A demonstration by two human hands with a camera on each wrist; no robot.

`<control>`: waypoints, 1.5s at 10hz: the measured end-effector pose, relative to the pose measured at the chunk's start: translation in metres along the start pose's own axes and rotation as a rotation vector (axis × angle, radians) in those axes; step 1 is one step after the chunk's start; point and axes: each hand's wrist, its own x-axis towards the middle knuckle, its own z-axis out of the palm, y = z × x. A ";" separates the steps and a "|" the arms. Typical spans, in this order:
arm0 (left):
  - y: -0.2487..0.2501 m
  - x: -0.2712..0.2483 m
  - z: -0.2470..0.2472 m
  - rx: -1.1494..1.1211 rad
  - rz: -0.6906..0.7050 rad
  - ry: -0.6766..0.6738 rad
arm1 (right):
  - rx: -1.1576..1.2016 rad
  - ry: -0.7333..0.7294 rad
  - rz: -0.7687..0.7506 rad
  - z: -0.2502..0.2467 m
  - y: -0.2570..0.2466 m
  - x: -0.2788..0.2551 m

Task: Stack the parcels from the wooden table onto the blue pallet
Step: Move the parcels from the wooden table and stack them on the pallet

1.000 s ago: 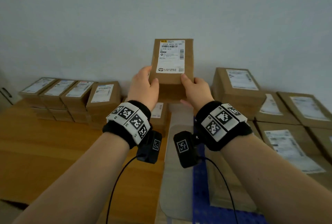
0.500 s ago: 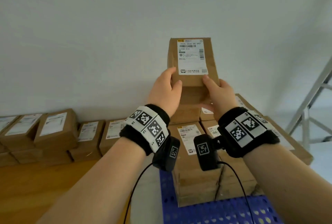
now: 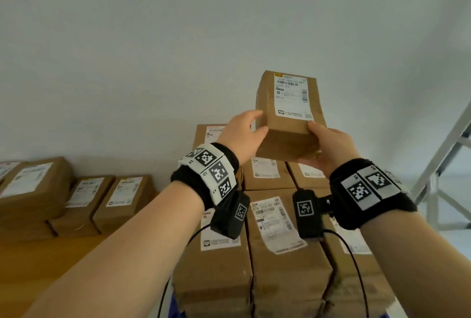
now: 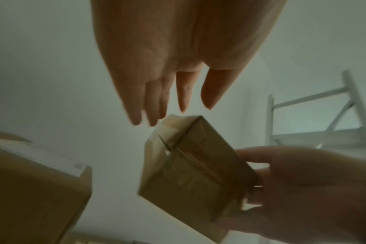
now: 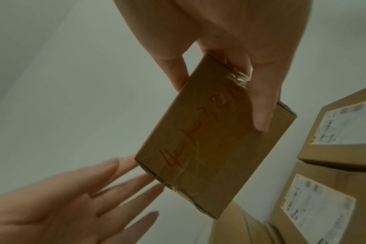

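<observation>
At lower left of the head view, labelled boxes (image 3: pixel 84 203) sit on the wooden table (image 3: pixel 46 264). Right of centre, left hand (image 3: pixel 243 136): fingers straight, spread, at the parcel (image 3: pixel 289 116) edge. Right hand (image 3: pixel 331 145) grips the parcel, thumb on top, fingers beneath, above the stack (image 3: pixel 280 246).

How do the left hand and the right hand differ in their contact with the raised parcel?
The right hand grips the raised parcel, thumb on one face and fingers curled under the other; the left hand has straight, spread fingers merely at the parcel's edge. The right hand bears the load, while the left hand seems only to steady it. Both wear black wristbands with markers and are raised above the stacked parcels.
</observation>
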 end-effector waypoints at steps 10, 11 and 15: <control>-0.079 0.023 0.033 0.748 -0.212 -0.215 | -0.474 -0.112 0.204 0.031 0.053 0.064; -0.078 0.023 0.034 0.750 -0.213 -0.221 | -0.491 -0.077 0.194 0.032 0.054 0.065; -0.083 0.024 0.037 0.737 -0.218 -0.219 | -0.914 -0.003 -0.173 0.039 0.062 0.062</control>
